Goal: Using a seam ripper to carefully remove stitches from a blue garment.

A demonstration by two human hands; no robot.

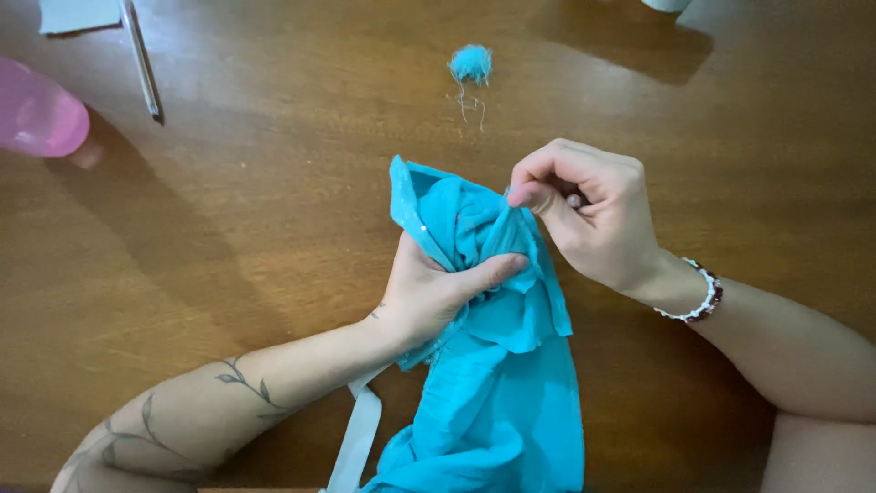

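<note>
the left hand (pixel 429 292) is clamped on the bunched turquoise cloth garment (pixel 497 365), thumb pressed over the front of the folds and fingers hidden behind, so the gathered top stands up off the brown wooden table (pixel 228 228) and one small patch is offered to the other hand. the right hand (pixel 589 219) sits just right of that bunch, fingers curled in and pinched together at the fabric's upper edge; something small seems held between the tips, but it is too small to tell what. a beaded bracelet (pixel 704 294) circles that wrist.

below the held bunch the rest of the garment hangs loose toward the near table edge, with a pale ribbon strap (pixel 358 438) trailing down at its left side. a strip of tiny shiny dots runs along the garment's upper left hem.

above the garment, well apart, lies a small turquoise fluff tuft with loose threads (pixel 471 66). far to the garment's upper left lie a thin grey pen (pixel 141 59), a pink rounded plastic container (pixel 36 117) and a pale paper corner (pixel 78 14).
</note>
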